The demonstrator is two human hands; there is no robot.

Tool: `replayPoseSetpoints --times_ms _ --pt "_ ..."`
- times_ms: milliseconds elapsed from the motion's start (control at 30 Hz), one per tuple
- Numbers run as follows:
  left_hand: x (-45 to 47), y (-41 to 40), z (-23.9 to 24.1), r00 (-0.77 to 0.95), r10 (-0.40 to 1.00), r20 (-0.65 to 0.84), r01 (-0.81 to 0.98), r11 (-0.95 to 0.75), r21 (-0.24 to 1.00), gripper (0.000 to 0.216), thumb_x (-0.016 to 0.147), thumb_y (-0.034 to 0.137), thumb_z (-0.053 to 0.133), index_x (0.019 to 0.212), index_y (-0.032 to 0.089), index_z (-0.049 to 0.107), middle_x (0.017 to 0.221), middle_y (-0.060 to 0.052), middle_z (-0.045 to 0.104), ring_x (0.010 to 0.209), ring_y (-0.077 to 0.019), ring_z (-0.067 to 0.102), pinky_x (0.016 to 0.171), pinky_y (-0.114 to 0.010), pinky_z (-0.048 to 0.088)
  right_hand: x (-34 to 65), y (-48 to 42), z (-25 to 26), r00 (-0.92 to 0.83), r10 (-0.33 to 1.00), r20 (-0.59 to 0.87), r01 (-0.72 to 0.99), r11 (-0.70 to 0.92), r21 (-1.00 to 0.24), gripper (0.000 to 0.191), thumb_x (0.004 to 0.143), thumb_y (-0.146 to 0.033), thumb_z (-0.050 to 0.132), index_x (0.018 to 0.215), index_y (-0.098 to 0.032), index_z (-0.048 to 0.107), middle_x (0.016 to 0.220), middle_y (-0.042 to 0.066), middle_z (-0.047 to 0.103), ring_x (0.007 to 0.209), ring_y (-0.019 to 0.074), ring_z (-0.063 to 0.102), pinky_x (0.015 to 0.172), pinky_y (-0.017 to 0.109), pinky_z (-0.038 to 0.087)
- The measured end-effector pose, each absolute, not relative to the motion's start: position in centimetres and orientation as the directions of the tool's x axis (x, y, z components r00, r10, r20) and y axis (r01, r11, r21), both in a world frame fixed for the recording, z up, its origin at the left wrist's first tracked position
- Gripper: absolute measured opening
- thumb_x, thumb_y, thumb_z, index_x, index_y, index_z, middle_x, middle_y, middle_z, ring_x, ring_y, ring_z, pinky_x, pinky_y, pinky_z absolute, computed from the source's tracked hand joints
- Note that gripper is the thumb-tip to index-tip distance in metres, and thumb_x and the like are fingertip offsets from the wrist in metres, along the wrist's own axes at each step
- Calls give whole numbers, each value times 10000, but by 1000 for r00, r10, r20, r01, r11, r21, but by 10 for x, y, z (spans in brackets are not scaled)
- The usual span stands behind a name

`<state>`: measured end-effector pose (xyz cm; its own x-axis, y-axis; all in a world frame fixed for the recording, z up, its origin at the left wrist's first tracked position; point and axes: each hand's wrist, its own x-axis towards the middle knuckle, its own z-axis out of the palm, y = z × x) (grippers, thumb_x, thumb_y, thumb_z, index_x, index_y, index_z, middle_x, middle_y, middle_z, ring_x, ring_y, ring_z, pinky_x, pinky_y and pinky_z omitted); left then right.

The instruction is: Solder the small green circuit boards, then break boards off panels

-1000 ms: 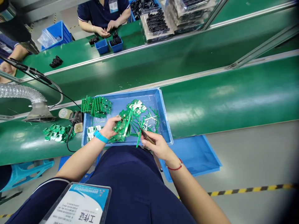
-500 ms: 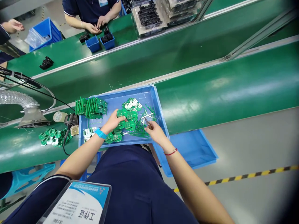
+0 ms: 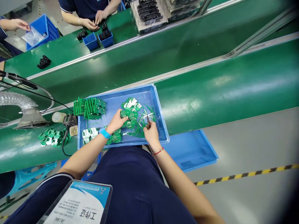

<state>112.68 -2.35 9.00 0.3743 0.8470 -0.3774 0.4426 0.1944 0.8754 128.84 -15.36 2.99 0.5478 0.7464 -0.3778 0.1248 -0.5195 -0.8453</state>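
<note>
A shallow blue tray (image 3: 151, 93) lies on the green bench in front of me, holding green circuit boards. My left hand (image 3: 116, 122), with a blue wristband, grips a green panel of small boards (image 3: 129, 115) in the tray's middle. My right hand (image 3: 151, 133) is closed on a dark slim tool (image 3: 148, 120) whose tip points up into the thin green offcut strips (image 3: 142, 128). A stack of upright boards (image 3: 90, 107) stands at the tray's far left corner. Loose round boards (image 3: 90, 133) lie at its near left.
A pile of small green boards (image 3: 51, 137) sits left of the tray beside a soldering iron stand (image 3: 70, 121) and a fume hose (image 3: 21, 104). Another blue tray (image 3: 193, 149) lies lower right. Across the conveyor, other people's hands (image 3: 93, 21) work over blue bins (image 3: 98, 39).
My left hand lowered the panel of boards into the tray. My right hand moved forward and up from the tray's near edge into the strips, the tool now pointing upward.
</note>
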Motion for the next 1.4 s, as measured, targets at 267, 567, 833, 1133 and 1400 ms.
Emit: replayPoseSetpoints --times_ms 267,567,833,1133,1400 --pt "1175 39 63 544 706 -453 380 275 883 137 643 225 631 738 145 574 727 -35 660 675 -159 609 678 -286 489 1301 -184 39 474 797 -374 123 -480 -869 391 756 -318 549 1121 -182 527 1086 109 607 1029 257 577 987 473 430" --pt "1209 91 40 483 676 -556 671 122 732 212 598 183 682 745 174 530 721 -39 638 683 -198 611 672 -309 469 1306 -215 52 431 760 -487 -69 -510 -857 415 750 -369 602 1123 -206 519 1070 93 619 1008 253 600 974 466 435" --pt "1212 88 38 390 838 -381 834 -147 531 528 627 173 744 1108 143 528 1252 -178 541 1263 -348 444 1059 -443 307 1308 -211 57 379 684 -623 -402 -485 -777 446 687 -401 681 1076 -227 552 1070 68 653 1051 252 595 1011 450 407" --pt "1091 44 77 77 997 -10 955 -71 289 421 864 254 520 1260 118 478 1265 -176 499 1215 -311 445 1037 -441 341 1301 -199 73 -86 733 -675 -687 -534 -493 557 516 -205 610 1072 -226 650 1114 102 701 1120 296 611 1043 520 379" --pt "1031 35 82 -98 993 72 992 92 84 427 814 308 599 1161 71 526 1195 -228 510 1123 -394 449 949 -500 355 1281 -186 70 -114 709 -696 -652 -582 -485 574 497 -125 585 1060 -222 644 1042 70 719 1026 258 640 1039 487 374"
